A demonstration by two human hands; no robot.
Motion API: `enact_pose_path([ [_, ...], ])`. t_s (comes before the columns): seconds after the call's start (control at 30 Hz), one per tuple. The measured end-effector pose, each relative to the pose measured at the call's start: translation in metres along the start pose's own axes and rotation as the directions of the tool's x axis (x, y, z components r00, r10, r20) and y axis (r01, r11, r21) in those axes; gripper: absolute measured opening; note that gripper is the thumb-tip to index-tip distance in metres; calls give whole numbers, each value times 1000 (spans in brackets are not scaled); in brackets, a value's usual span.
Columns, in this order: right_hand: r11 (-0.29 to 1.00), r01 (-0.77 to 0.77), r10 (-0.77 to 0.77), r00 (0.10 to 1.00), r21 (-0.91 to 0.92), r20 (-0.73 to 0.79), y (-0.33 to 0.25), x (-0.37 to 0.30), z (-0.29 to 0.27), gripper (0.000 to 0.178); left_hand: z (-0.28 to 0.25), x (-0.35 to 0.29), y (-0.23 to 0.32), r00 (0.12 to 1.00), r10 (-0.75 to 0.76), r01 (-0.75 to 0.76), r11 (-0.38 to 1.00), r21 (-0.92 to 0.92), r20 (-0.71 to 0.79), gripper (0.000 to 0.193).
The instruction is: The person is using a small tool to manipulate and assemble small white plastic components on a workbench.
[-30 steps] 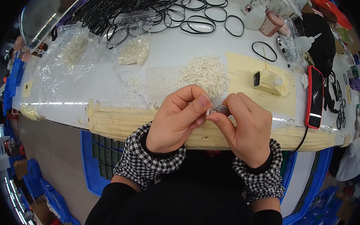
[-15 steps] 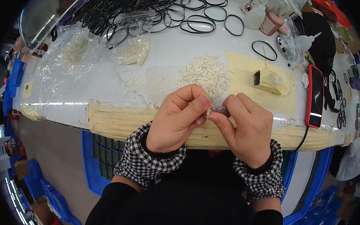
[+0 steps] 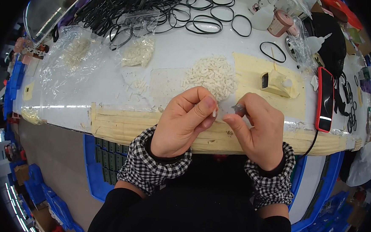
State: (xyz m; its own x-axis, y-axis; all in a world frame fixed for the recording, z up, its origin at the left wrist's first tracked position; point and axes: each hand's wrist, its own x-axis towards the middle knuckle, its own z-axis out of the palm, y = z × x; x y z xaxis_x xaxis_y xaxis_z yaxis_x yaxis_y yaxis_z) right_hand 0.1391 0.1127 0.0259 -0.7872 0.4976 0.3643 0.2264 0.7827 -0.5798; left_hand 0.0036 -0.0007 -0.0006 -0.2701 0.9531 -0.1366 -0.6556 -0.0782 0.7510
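Note:
My left hand [image 3: 183,123] is closed, pinching a small white tube-like piece [image 3: 214,113] between thumb and fingers at the table's near edge. A short gap to the right, my right hand [image 3: 261,131] has its fingers curled round a small grey metal piece [image 3: 238,107], perhaps a blade; its thumb stands apart from the index finger. Just beyond both hands lies a heap of short white pieces [image 3: 211,73]. Fewer white pieces [image 3: 137,86] are scattered to the left of it.
A yellow-taped block [image 3: 276,83] with a dark opening sits at right, beside a red-edged phone [image 3: 325,99] with a cable. Black rubber loops [image 3: 204,25] cover the back. Clear bags [image 3: 138,53] hold white pieces. Yellow tape [image 3: 121,127] lines the near edge.
My right hand has moved slightly right, away from the left, and its thumb has parted from the index finger. The left hand stays with the white piece.

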Motion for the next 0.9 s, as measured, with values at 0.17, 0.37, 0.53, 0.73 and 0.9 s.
enact_pose_path([
  [0.17,986,-164,163,981,-1,-105,10,1,4,16,-1,2,1,999,12,-13,1000,-17,-32,24],
  [0.37,997,-75,74,997,-20,-27,14,1,16,14,-10,4,-2,993,90,-105,968,-226,-78,20],
  [0.53,991,-78,84,995,-106,51,11,2,18,15,-5,3,-1,978,73,-120,964,-239,-195,24],
  [0.73,987,-110,116,992,-120,39,15,-1,14,14,-2,4,0,974,59,-110,967,-230,-219,23],
  [0.9,981,-85,91,995,176,-27,7,4,4,14,-2,4,2,996,4,-14,994,-110,-88,19],
])
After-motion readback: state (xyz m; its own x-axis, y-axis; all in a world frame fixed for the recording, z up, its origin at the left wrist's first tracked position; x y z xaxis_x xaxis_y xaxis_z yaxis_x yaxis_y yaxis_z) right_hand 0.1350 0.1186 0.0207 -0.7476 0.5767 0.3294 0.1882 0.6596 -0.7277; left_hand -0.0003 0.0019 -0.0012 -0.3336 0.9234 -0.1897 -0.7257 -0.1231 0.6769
